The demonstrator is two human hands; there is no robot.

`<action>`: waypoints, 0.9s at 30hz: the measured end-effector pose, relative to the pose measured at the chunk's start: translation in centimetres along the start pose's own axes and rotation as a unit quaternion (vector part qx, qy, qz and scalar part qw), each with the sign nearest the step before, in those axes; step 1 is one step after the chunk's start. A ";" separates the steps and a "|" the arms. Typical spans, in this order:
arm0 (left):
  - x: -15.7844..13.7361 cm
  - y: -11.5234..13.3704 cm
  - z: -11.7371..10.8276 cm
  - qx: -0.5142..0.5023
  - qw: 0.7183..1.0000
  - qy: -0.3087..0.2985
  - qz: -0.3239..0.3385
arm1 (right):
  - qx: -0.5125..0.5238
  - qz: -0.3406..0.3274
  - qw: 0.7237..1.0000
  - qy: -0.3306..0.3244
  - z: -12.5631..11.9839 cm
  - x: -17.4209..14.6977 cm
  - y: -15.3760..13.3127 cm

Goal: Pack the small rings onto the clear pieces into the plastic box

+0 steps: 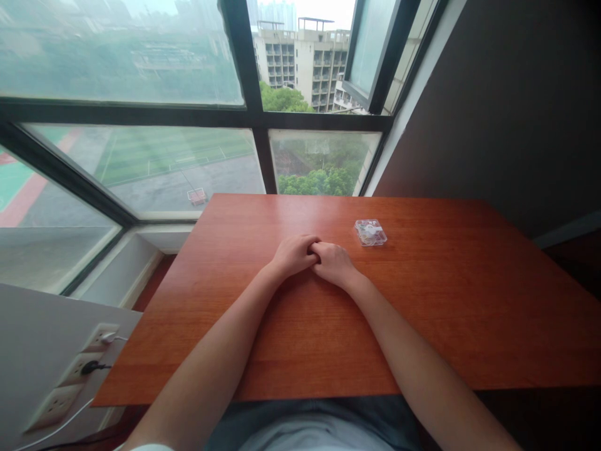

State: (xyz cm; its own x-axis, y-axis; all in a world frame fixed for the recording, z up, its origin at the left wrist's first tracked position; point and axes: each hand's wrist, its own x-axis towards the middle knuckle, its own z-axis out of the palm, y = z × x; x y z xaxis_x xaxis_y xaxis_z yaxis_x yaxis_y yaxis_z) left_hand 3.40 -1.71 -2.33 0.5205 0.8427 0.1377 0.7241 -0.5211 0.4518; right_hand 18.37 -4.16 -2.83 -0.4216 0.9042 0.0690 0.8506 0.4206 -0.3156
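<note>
My left hand and my right hand rest together on the wooden table, touching at the fingers. Both have their fingers curled in, and no object shows in either one. Where the hands meet, some fingertips are hidden. A small clear plastic box lies flat on the table, beyond my right hand and a little to its right, apart from it. Small things show through its lid, too small to name.
Large windows stand behind the table, with one pane swung outward. A dark wall rises at the right. Wall sockets with plugs and cables sit low at the left, beside the table's left edge.
</note>
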 end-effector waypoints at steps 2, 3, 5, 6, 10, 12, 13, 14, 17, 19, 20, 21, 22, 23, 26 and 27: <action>0.0 0.0 0.0 0.001 1.000 0.001 -0.001 | -0.001 0.000 1.000 0.002 0.0 0.0 0.0; 0.0 0.0 0.0 0.001 1.000 0.001 -0.001 | 0.000 -0.001 1.000 0.003 0.0 0.0 0.0; 0.0 0.0 0.0 0.000 1.000 0.002 -0.001 | 0.002 -0.004 1.000 0.008 0.0 -0.1 0.0; 0.0 0.0 0.0 0.000 1.000 0.002 -0.001 | 0.004 -0.005 1.000 0.010 0.0 -0.1 0.0; 0.0 0.0 0.0 0.002 1.000 -0.003 -0.003 | 0.005 -0.001 1.000 0.009 0.0 -0.1 0.1; 0.0 0.0 0.1 0.002 1.000 -0.001 -0.002 | 0.006 0.003 1.000 0.004 0.0 0.0 0.0; 0.0 -0.1 0.1 0.001 1.000 0.001 -0.001 | 0.007 0.006 1.000 0.002 0.0 -0.1 0.0; 0.0 -0.1 0.1 0.001 1.000 0.003 0.000 | 0.008 0.007 1.000 0.001 0.0 -0.1 0.0; 0.0 -0.1 0.2 0.004 1.000 0.007 0.002 | 0.011 0.002 1.000 0.000 -0.2 -0.2 -0.2; 0.0 -0.1 0.2 0.009 1.000 0.011 0.002 | 0.010 -0.005 1.000 0.007 -0.5 -0.3 -0.1; 0.0 0.0 0.2 0.012 1.000 0.015 0.001 | 0.006 -0.006 1.000 0.017 -0.7 -0.4 0.1; 0.0 0.0 0.2 0.014 1.000 0.018 -0.001 | -0.001 -0.002 1.000 0.031 -1.0 -0.4 0.4; 0.0 0.1 0.3 0.014 1.000 0.020 -0.003 | -0.012 0.009 0.998 0.054 -1.4 -0.4 0.9; 0.0 0.1 0.3 0.013 1.000 0.019 -0.004 | -0.025 0.029 0.996 0.085 -1.7 -0.5 1.5; 0.0 0.2 0.2 0.013 1.000 0.012 -0.002 | -0.066 0.140 0.967 0.202 -2.6 -0.5 4.1; 0.0 0.3 0.2 0.015 1.000 0.011 0.001 | -0.080 0.175 0.954 0.231 -2.7 -0.6 5.0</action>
State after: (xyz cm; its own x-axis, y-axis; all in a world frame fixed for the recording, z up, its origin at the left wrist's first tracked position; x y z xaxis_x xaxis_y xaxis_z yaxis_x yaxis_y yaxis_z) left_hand 3.68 -1.87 -2.38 0.5127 0.8439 0.1580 0.7358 -0.5267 0.4256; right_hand 23.75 -2.36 -1.91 0.0488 0.9117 0.4080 0.9664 0.0600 -0.2498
